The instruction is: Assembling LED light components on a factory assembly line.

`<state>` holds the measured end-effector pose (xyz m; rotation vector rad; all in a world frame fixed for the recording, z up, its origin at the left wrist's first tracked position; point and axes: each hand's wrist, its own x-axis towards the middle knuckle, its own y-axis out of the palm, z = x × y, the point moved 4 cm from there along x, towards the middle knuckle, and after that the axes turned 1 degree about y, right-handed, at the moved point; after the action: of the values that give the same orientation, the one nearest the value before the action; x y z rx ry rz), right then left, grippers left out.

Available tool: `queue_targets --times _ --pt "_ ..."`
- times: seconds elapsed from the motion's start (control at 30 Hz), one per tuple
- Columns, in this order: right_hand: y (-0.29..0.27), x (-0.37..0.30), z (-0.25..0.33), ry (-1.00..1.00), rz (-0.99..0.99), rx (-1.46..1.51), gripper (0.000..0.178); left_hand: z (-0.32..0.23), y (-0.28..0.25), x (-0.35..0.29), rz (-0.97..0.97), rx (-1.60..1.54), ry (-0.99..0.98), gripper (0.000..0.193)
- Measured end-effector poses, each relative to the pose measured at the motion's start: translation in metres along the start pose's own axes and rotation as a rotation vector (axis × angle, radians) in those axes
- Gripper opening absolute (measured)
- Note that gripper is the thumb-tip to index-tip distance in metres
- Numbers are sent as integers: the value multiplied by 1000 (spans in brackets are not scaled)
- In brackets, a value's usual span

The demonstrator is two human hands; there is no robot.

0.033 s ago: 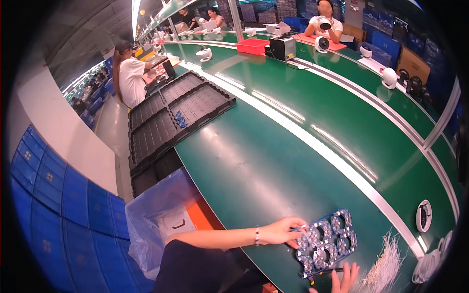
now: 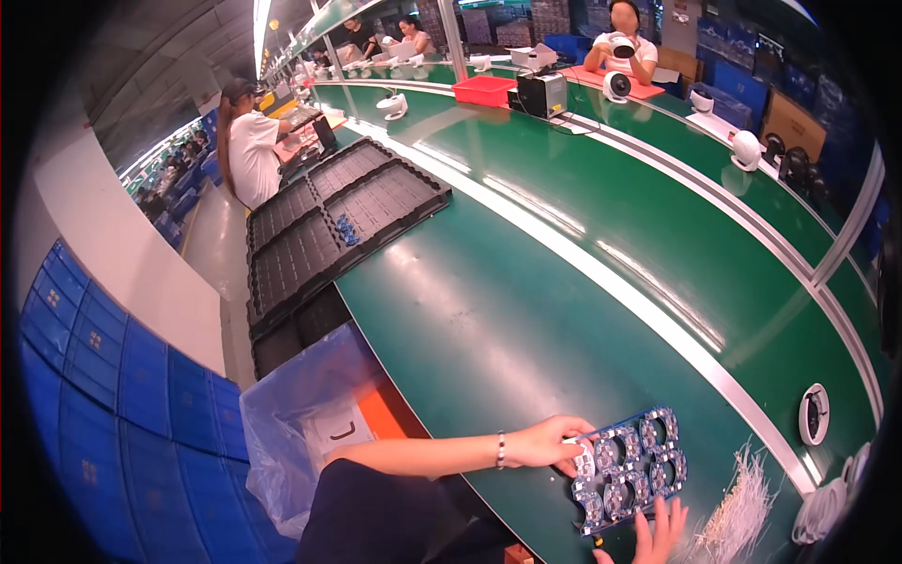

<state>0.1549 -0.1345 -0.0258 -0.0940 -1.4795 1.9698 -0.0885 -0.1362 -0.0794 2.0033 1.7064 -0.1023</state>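
My left hand (image 2: 550, 444) is closed on the upper left corner of a blue circuit board panel (image 2: 615, 489), made up of several ring-shaped boards joined in two rows. The panel is held over the green worktop at the lower right. A pale patch shows beside my left fingertips; I cannot tell if it is glare. My right hand (image 2: 660, 533) has its fingers spread at the panel's lower right edge, with the fingertips at or very near it. Under the panel's lower left corner a small yellow-and-black piece (image 2: 598, 541) peeks out, mostly hidden.
A bundle of thin white wires (image 2: 738, 503) lies right of my right hand. Black divided trays (image 2: 310, 244) stand at the far left, one holding small blue boards (image 2: 348, 230). A plastic-lined bin (image 2: 282, 414) is beside the worktop (image 2: 470, 329). Co-workers sit beyond the green conveyor (image 2: 583, 197).
My right hand has risen slightly to the panel's lower edge. The panel has shifted and tilted a little in my left hand, and it covers more of the black-and-yellow piece below.
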Motion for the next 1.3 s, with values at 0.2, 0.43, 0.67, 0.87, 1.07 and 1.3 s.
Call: queue_targets --times 0.2,0.43,0.67,0.87,1.07,1.3 --pt "12 -2 -8 93 156 48 71 -10 2 33 -54 384 112 35" --pt "13 6 -5 124 190 50 68 -52 -2 24 -179 1250 381 32" --pt "18 -1 -10 138 152 54 67 -46 6 38 -239 1568 614 22" --pt "16 -2 -12 143 133 86 68 -54 4 45 -202 1431 442 23" --pt "17 1 -13 133 132 86 67 -104 -22 38 -110 1591 291 20" --pt "18 4 -12 149 150 75 66 -203 -325 -69 -1619 1546 405 21"
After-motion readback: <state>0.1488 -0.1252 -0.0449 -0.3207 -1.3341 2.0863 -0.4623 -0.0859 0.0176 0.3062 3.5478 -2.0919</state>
